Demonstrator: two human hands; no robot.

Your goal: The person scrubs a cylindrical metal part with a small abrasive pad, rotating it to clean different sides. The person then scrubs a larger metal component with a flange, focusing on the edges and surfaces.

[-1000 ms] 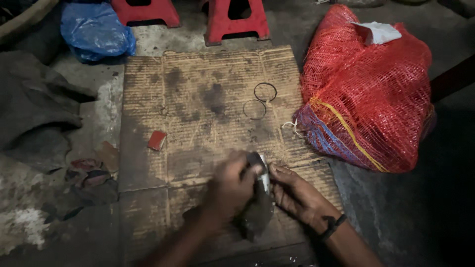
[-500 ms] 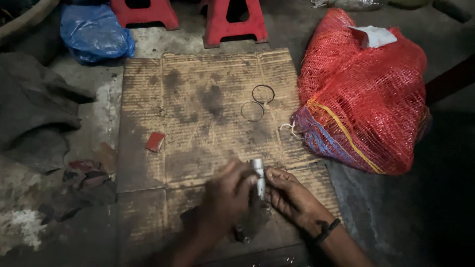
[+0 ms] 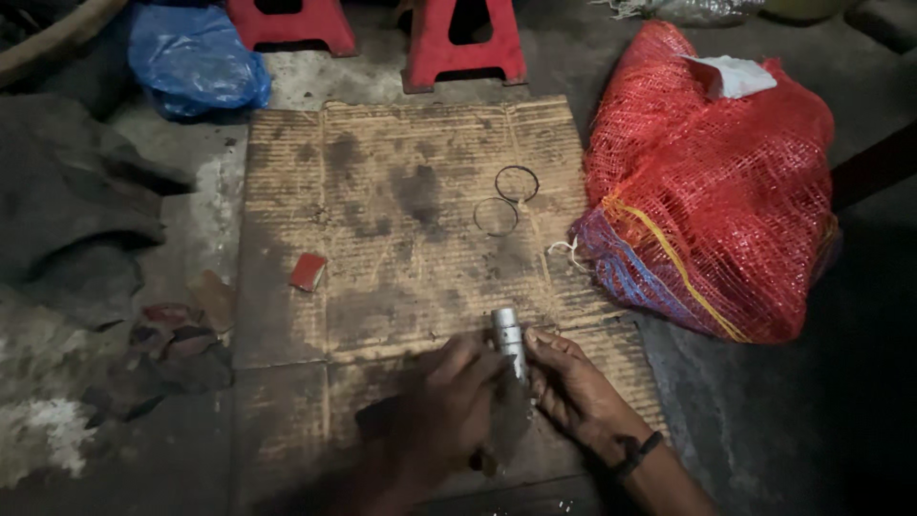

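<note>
Both hands, left hand (image 3: 444, 401) and right hand (image 3: 573, 392), grip the metal cylinder (image 3: 507, 336) wrapped in a rag (image 3: 506, 420); you're mid-wipe, so keep it steady.

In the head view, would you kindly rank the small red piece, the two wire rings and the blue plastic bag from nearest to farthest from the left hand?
From the left hand:
1. Small red piece, up and to the left on the cardboard.
2. Two wire rings, farther up the cardboard, slightly right; not far behind the red piece.
3. Blue plastic bag, far top left, off the cardboard.
</note>
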